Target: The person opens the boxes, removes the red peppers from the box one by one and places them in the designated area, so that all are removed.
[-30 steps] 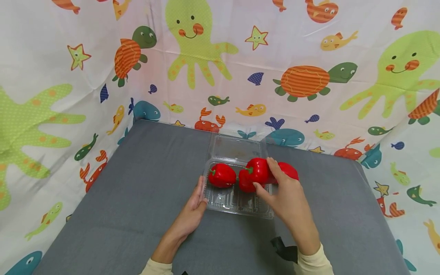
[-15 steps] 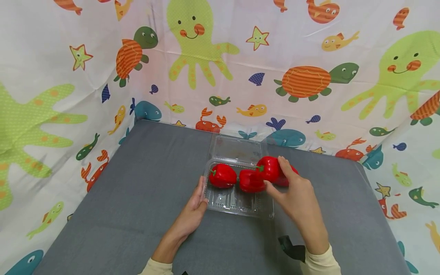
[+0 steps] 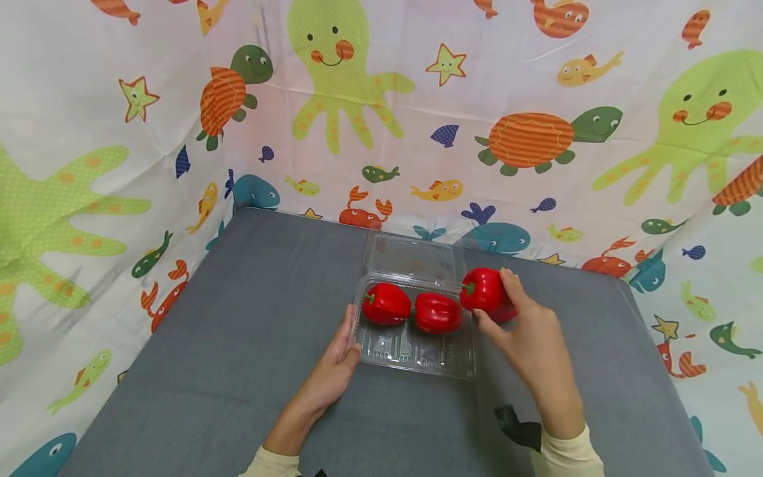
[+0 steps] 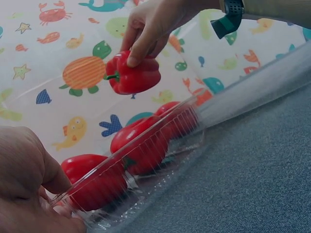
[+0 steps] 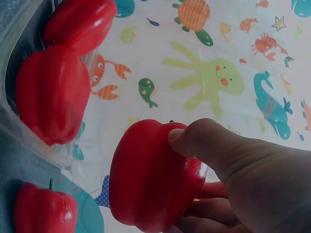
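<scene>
A clear plastic clamshell container lies on the table with its lid folded back. Two red bell peppers sit in it: one at the left, one in the middle. My left hand holds the container's left edge; in the left wrist view its fingers pinch the rim. Above the container's right edge, my right hand grips another red bell pepper between thumb and fingers, its green stem facing left. One more red pepper lies beside the container, mostly hidden behind the held one in the head view.
A grey cloth covers the table. A white curtain printed with sea animals stands around its back and sides. A dark strap hangs at the right wrist.
My right hand has carried the held pepper rightward, from over the middle pepper to the container's right edge, uncovering the middle pepper. My left hand has stayed on the container.
</scene>
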A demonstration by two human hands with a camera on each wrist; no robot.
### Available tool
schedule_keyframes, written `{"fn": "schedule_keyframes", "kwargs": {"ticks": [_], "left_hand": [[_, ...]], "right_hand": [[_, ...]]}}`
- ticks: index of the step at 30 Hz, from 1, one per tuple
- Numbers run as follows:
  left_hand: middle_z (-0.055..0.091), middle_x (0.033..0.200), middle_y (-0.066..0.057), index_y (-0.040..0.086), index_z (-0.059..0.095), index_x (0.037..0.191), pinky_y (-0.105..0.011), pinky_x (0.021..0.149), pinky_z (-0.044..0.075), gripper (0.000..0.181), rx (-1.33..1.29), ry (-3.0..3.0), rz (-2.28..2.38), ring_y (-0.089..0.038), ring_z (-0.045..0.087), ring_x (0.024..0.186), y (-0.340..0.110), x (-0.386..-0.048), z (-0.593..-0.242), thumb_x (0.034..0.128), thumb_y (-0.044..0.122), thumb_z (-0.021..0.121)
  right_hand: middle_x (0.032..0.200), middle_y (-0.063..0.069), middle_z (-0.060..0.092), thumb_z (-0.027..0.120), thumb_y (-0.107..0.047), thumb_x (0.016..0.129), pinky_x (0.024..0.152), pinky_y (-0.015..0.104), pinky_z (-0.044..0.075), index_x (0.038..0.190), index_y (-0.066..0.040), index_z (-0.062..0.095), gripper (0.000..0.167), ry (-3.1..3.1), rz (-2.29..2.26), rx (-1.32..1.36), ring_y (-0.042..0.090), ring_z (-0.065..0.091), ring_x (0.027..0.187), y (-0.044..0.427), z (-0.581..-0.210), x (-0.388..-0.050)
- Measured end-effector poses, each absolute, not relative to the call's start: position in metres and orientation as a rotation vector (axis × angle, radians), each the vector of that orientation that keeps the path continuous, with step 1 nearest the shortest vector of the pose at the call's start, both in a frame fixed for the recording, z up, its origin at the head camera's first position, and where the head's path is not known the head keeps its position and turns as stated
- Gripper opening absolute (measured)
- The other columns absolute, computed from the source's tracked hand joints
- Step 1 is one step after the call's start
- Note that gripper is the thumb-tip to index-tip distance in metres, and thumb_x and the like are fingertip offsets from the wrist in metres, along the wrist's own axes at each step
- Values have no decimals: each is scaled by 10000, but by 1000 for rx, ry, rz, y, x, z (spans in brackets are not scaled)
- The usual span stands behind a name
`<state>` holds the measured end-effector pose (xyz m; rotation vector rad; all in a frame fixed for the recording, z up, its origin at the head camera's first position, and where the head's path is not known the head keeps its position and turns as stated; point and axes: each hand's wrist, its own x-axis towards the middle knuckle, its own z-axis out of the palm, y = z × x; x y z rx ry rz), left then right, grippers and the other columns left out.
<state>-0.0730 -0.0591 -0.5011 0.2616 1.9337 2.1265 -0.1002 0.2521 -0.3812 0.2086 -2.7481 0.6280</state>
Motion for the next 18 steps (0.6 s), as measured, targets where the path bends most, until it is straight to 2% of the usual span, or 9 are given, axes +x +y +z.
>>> {"fn": "schedule_keyframes", "kwargs": {"ticks": [3,9,18], "left_hand": [[-65,1775,36,161,-79,1700,-413,1293,68,738,259,1943,2118,-141,-39,1623,-59,-73,-501,1119,-1,348],[-57,1771,75,185,-68,1704,-373,1289,69,743,228,1926,2112,-94,-31,1613,-59,-72,-499,1124,17,364],[-56,1767,91,200,-63,1705,-360,1293,66,739,220,1918,2116,-74,-28,1608,-59,-73,-497,1127,31,365]], "right_hand": [[1490,265,573,923,-154,808,850,616,584,1590,-18,452,923,-2756,623,192,535,660,1179,255,-381,-100],[1524,260,537,914,-151,822,886,631,566,1587,-17,457,902,-2758,609,175,546,615,1247,262,-380,-100],[1536,263,520,893,-151,847,897,653,556,1606,-30,429,899,-2774,604,144,564,598,1252,274,-377,-99]]}}
